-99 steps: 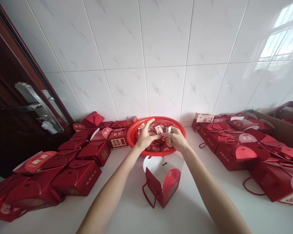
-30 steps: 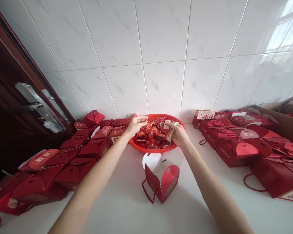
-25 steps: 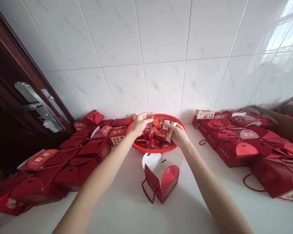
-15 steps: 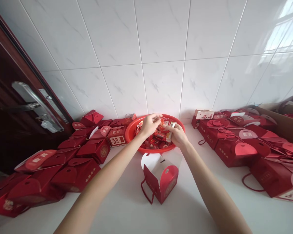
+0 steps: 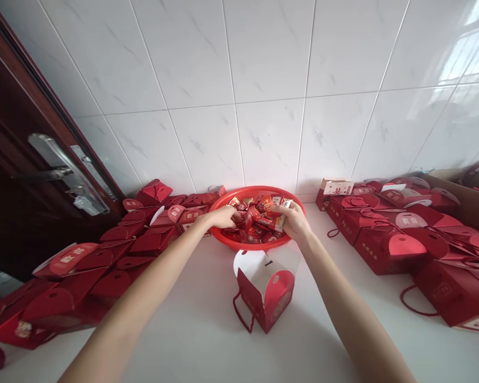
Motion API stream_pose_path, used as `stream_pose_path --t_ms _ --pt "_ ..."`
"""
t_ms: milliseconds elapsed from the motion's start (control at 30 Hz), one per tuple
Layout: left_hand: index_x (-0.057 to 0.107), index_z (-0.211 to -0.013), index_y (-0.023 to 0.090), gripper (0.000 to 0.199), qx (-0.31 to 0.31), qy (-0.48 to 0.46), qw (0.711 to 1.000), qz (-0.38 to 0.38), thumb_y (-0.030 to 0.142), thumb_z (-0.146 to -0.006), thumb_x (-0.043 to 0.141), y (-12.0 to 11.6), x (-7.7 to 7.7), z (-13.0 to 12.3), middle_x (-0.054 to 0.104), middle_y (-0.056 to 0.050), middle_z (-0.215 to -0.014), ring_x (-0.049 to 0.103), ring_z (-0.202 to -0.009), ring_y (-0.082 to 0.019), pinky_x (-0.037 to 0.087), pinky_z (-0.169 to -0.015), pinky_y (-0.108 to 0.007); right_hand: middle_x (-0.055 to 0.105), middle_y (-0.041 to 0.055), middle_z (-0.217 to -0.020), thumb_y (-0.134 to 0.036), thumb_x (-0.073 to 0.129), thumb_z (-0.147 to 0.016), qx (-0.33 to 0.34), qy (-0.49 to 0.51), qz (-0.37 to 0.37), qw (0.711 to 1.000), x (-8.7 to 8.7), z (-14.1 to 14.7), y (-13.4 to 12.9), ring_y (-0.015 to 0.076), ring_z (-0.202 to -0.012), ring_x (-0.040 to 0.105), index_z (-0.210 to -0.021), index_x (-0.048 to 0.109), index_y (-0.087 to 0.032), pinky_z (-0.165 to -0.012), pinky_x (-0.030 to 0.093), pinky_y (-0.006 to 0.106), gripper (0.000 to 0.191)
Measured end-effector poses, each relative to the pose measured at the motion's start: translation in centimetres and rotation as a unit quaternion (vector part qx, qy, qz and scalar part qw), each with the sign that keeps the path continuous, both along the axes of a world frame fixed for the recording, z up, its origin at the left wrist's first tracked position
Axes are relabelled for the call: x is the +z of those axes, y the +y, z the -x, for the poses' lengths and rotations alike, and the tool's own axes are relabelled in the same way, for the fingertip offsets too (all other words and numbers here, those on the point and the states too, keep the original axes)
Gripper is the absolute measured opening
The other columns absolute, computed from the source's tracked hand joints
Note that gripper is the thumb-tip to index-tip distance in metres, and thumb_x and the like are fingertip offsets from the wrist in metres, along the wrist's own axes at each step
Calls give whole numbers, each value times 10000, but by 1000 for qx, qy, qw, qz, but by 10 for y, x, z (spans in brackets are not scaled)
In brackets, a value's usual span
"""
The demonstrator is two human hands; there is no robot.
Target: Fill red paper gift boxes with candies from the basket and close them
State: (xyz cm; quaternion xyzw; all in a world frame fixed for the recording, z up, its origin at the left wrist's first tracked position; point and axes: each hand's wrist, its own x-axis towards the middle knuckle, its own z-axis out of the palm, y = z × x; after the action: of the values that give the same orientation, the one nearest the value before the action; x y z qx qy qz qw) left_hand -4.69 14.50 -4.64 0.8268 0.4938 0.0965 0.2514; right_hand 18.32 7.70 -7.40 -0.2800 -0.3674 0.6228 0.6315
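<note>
A red plastic basket (image 5: 259,247) holds several wrapped candies (image 5: 252,219), mostly in red wrappers. Over its left side, my left hand (image 5: 225,217) has bent, closed fingers down among the candies; whatever they pinch is hidden. My right hand (image 5: 296,219) is closed at the basket's right side, with wrapped candies (image 5: 280,219) in red and white between thumb and fingers. In front of the basket stands a red gift box (image 5: 277,300), its top flaps spread and its white inside showing. A red cord handle hangs at its left.
Closed red gift boxes (image 5: 154,240) crowd the left of the white table (image 5: 207,330). More gift boxes (image 5: 387,242) fill the right side, with a cardboard carton (image 5: 469,205) beyond them. A tiled wall (image 5: 267,138) rises behind, and a dark door (image 5: 8,159) is at left.
My left hand has gone from above the middle of the basket to its left side, down among the candies. My right hand stays at the right side with its candies.
</note>
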Motion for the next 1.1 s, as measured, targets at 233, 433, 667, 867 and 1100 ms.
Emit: stream_pose_path --t_ms 233,433,667,867,1100 --pt "766 -799 206 249 -5 106 994 3 107 -595 662 11 -20 -16 762 -51 -831 674 -795 -236 475 -706 -274 741 16 -696 -151 865 -504 -8 4 0 1000 -2 -1 2 170 -634 700 -671 685 -182 -611 593 273 247" --pt "728 -757 199 80 -16 42 999 24 249 -721 676 11 -20 -14 752 -36 -814 671 -828 -226 487 -789 -282 749 36 -708 -170 856 -511 -10 5 5 1000 -2 -2 2 194 -666 707 -664 679 -182 -630 602 300 234" --pt "736 -994 197 357 8 -187 981 53 486 -794 674 6 -21 -9 758 -68 -1076 682 -1049 -270 520 -936 -352 746 25 -696 -179 880 -508 -4 2 3 1000 -1 -2 2 185 -651 701 -636 677 -194 -627 598 291 241" --pt "715 -1076 205 402 26 -358 929 91 452 -763 758 -7 -13 -21 746 -54 -996 726 -869 -209 562 -896 -389 751 23 -726 -156 868 -505 2 -2 1 1000 -2 -2 3 191 -679 708 -664 686 -193 -661 591 300 245" --pt "764 -1000 172 369 29 -464 878 110 241 -649 854 -23 -6 -39 747 -49 -988 705 -814 -153 565 -903 -373 744 30 -712 -184 860 -513 3 0 -2 1000 -2 0 3 211 -695 709 -679 691 -183 -649 586 318 237"
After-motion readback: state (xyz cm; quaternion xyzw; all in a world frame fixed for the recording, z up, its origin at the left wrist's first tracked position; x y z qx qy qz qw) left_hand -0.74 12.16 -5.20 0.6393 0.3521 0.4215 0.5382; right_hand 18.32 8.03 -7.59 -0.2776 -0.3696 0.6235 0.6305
